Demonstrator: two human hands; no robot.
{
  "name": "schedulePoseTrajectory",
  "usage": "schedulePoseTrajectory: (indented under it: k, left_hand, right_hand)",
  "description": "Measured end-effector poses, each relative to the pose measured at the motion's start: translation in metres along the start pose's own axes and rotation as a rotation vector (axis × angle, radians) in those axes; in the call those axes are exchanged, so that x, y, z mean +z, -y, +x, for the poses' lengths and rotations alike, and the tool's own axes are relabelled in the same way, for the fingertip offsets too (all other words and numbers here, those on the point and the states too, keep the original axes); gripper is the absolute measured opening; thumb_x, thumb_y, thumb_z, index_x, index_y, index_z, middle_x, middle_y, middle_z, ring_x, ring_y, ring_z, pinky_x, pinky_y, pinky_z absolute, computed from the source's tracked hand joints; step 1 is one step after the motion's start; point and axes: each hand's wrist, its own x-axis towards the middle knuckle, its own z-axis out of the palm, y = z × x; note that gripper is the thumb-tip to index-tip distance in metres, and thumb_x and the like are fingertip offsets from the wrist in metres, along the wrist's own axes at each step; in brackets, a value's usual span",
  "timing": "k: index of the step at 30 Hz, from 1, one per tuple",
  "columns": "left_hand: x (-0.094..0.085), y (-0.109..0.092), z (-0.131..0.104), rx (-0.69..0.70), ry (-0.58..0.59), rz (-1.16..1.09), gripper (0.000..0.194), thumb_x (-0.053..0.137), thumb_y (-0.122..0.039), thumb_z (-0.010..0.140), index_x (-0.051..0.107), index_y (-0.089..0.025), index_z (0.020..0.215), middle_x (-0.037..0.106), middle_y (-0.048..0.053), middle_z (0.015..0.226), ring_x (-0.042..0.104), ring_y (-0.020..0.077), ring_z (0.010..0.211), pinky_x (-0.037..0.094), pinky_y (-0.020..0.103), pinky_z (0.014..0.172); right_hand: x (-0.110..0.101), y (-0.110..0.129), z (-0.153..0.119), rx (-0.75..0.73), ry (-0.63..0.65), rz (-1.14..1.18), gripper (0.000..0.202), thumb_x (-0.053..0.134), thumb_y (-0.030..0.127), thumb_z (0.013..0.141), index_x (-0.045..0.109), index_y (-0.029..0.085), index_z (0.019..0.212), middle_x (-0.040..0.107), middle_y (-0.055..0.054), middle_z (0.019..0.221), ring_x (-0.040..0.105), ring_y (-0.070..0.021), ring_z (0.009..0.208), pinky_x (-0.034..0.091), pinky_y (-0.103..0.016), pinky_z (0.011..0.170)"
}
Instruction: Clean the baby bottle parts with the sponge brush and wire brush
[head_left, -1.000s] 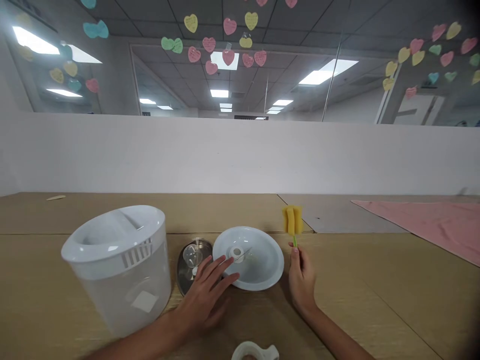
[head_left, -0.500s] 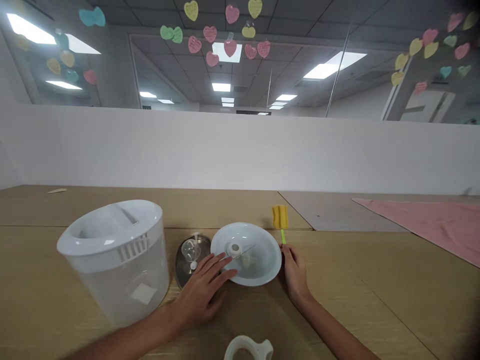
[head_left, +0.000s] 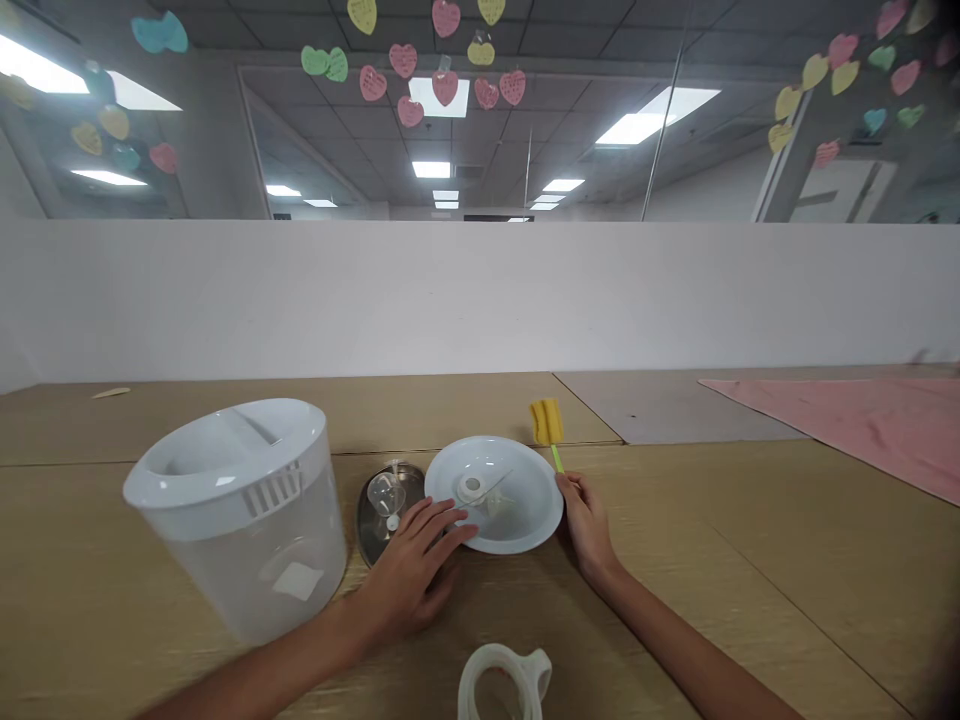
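Note:
In the head view, a white bowl (head_left: 534,524) stands on the table between my hands. Inside it lie a small white round piece (head_left: 471,487), a thin rod and a translucent part I cannot make out. My left hand (head_left: 416,562) is open, fingers stretched over the bowl's near left edge. At the right edge, my right hand (head_left: 587,522) is closed around the green handle of a sponge brush (head_left: 547,421), whose yellow head points up and away. Left of the bowl, a round metal dish (head_left: 373,541) holds a clear plastic piece (head_left: 385,493) with a white knob, partly behind my left hand.
A large translucent bucket with a white lid (head_left: 217,480) stands at the left, close to my left forearm. Near the front edge is a white ring-shaped part with a handle (head_left: 469,690). A pink cloth (head_left: 870,425) lies at the far right, and a white wall (head_left: 480,300) closes off the back.
The brush head has tilted slightly left in my right hand. My left hand stays at the bowl's edge, fingers still spread. The whole view has shifted a little.

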Motion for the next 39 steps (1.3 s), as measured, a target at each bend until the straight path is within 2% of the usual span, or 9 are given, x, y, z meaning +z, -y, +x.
schedulePoseTrajectory:
  k: [8, 11, 15, 17, 20, 25, 28, 34, 39]
  left_hand:
    - [-0.010, -0.005, 0.004, -0.048, -0.047, -0.114, 0.044, 0.049, -0.016, 0.079, 0.047, -0.022, 0.123, 0.052, 0.010, 0.125, 0.043, 0.0247, 0.121, 0.030, 0.049, 0.105]
    - [-0.019, -0.014, 0.019, -0.184, -0.153, -0.318, 0.026, 0.044, -0.021, 0.088, 0.055, -0.022, 0.112, 0.055, 0.009, 0.120, 0.048, 0.0217, 0.116, 0.034, 0.043, 0.103]
    - [-0.024, -0.031, 0.027, -0.248, -0.276, -0.690, 0.030, 0.034, -0.036, 0.094, 0.056, -0.021, 0.109, 0.059, 0.009, 0.112, 0.052, 0.0221, 0.109, 0.042, 0.038, 0.095]
    - [-0.021, -0.039, 0.018, -0.178, -0.246, -0.774, 0.039, 0.031, -0.046, 0.093, 0.055, -0.021, 0.112, 0.058, 0.009, 0.111, 0.053, 0.0241, 0.107, 0.044, 0.039, 0.093]
    - [-0.014, -0.046, -0.004, -0.064, -0.090, -0.721, 0.054, 0.037, -0.061, 0.086, 0.051, -0.022, 0.121, 0.054, 0.012, 0.120, 0.051, 0.0283, 0.112, 0.045, 0.040, 0.093]
    - [-0.006, -0.048, -0.013, -0.034, 0.018, -0.659, 0.062, 0.039, -0.066, 0.081, 0.052, -0.020, 0.121, 0.048, 0.016, 0.130, 0.047, 0.0308, 0.118, 0.045, 0.041, 0.092]
    - [-0.010, -0.053, -0.003, -0.020, 0.056, -0.822, 0.058, 0.036, -0.064, 0.084, 0.057, -0.018, 0.113, 0.058, 0.015, 0.118, 0.054, 0.0287, 0.111, 0.046, 0.039, 0.091]
    - [-0.014, -0.069, -0.003, -0.186, 0.087, -1.140, 0.048, 0.045, -0.053, 0.085, 0.055, -0.019, 0.117, 0.065, 0.012, 0.104, 0.062, 0.0254, 0.094, 0.048, 0.036, 0.083]
    - [0.014, -0.071, -0.008, -0.109, 0.076, -1.381, 0.080, 0.057, -0.065, 0.072, 0.035, -0.023, 0.136, 0.056, 0.014, 0.120, 0.061, 0.0300, 0.098, 0.050, 0.040, 0.079]
  right_hand:
    - [-0.002, 0.002, -0.003, -0.008, 0.074, -0.029, 0.049, 0.066, 0.056, 0.063, 0.056, 0.017, 0.091, 0.064, -0.002, 0.072, 0.058, -0.0192, 0.063, 0.046, -0.029, 0.057]
    - [-0.003, -0.002, 0.000, -0.021, 0.064, -0.049, 0.048, 0.066, 0.056, 0.063, 0.057, 0.018, 0.090, 0.064, -0.002, 0.069, 0.058, -0.0194, 0.062, 0.046, -0.029, 0.056]
    - [-0.003, -0.004, 0.001, -0.035, 0.050, -0.066, 0.048, 0.065, 0.056, 0.063, 0.058, 0.018, 0.090, 0.063, -0.001, 0.069, 0.058, -0.0190, 0.062, 0.045, -0.028, 0.056]
    - [-0.002, -0.004, 0.000, -0.034, 0.052, -0.065, 0.047, 0.065, 0.056, 0.064, 0.058, 0.017, 0.091, 0.063, -0.001, 0.069, 0.057, -0.0184, 0.062, 0.045, -0.028, 0.056]
    - [-0.002, -0.003, -0.001, -0.035, 0.042, -0.068, 0.048, 0.065, 0.055, 0.064, 0.058, 0.017, 0.091, 0.063, -0.001, 0.069, 0.057, -0.0181, 0.062, 0.045, -0.028, 0.057]
    - [-0.002, -0.004, -0.001, -0.053, 0.033, -0.087, 0.047, 0.065, 0.055, 0.064, 0.059, 0.017, 0.091, 0.062, 0.000, 0.066, 0.055, -0.0178, 0.060, 0.044, -0.027, 0.055]
    - [-0.003, -0.006, 0.000, -0.054, 0.040, -0.093, 0.046, 0.063, 0.055, 0.065, 0.059, 0.017, 0.091, 0.062, 0.000, 0.067, 0.056, -0.0177, 0.061, 0.044, -0.027, 0.056]
    - [-0.002, -0.005, -0.001, -0.037, 0.051, -0.086, 0.048, 0.063, 0.057, 0.066, 0.057, 0.018, 0.092, 0.063, -0.001, 0.069, 0.056, -0.0186, 0.062, 0.044, -0.028, 0.057]
    - [-0.002, -0.003, -0.003, -0.021, 0.066, -0.080, 0.049, 0.062, 0.058, 0.066, 0.055, 0.018, 0.093, 0.063, -0.002, 0.073, 0.057, -0.0189, 0.066, 0.045, -0.028, 0.060]
